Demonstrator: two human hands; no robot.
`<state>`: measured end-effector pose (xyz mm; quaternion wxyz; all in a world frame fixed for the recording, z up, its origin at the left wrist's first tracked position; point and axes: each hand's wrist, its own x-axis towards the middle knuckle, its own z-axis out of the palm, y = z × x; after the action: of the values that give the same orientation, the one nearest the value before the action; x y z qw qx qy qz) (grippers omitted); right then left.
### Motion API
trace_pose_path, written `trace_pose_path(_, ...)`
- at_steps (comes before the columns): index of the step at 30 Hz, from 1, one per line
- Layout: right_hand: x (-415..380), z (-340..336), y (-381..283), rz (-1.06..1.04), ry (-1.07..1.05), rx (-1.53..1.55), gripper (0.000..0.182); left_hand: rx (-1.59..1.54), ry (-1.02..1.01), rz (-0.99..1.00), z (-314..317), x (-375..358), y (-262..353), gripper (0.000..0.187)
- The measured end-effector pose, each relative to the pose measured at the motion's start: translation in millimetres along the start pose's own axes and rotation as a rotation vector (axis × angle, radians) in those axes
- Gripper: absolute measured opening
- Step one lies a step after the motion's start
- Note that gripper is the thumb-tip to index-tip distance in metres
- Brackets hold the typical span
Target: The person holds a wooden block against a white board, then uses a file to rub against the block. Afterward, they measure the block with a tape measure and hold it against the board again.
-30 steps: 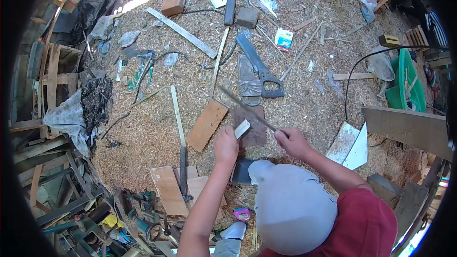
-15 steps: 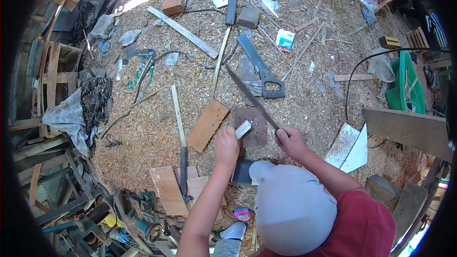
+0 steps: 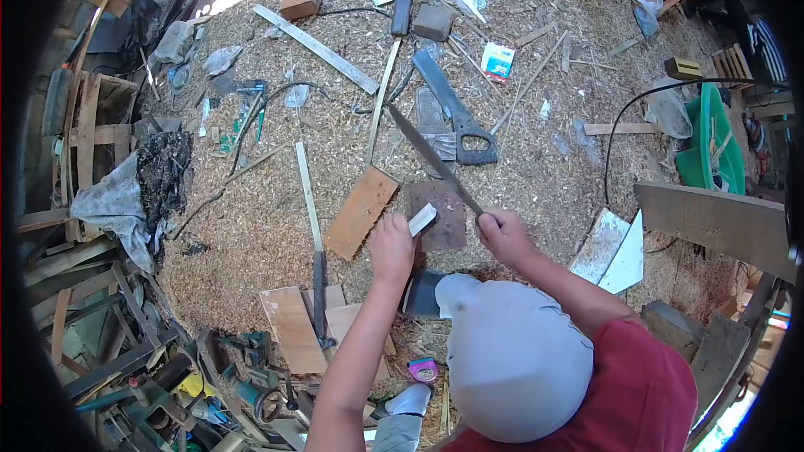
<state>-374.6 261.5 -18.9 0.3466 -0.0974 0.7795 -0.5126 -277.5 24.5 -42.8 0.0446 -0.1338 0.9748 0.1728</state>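
Observation:
My left hand (image 3: 394, 249) is closed round a short pale stick of wood (image 3: 423, 219), whose whitish end sticks out to the right above a dark reddish-brown block (image 3: 441, 222). In my right hand (image 3: 504, 236) is a machete (image 3: 431, 157), gripped at its near end; its long dark blade slants up and left, apart from the stick. The fingers hide its handle. Left of the block lies an orange-brown wood block (image 3: 362, 213). Just beyond the blade, a handsaw (image 3: 456, 113) rests on the ground.
Wood chips cover the ground. A hammer (image 3: 403, 8), a grey block (image 3: 434, 23) and a long flat strip (image 3: 316, 50) lie farther off. Plywood pieces (image 3: 293, 331) and a pink tape measure (image 3: 423, 370) are nearby. A green tub (image 3: 712, 138) and a board (image 3: 712, 222) stand at right.
The machete and my right hand have shifted slightly forward and left. My left hand keeps its hold on the stick. The whole view has moved a little.

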Motion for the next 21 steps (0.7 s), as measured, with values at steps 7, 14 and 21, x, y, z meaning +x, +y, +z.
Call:
trace_pose_path(7,-0.7,-8.7,39.0,0.316,-0.16,-0.312,0.061,-0.014,-0.004,0.035,0.2,1.6,-5.3,0.038)
trace_pose_path(14,-12.3,-3.5,-17.0,0.146,0.05,0.081,0.045,0.073,-0.064,0.272,-11.1,9.5,-18.0,0.033)
trace_pose_path(21,-7.6,11.1,29.4,0.285,-0.082,-0.231,0.046,0.102,-0.013,0.231,-14.2,9.2,-6.2,0.02)
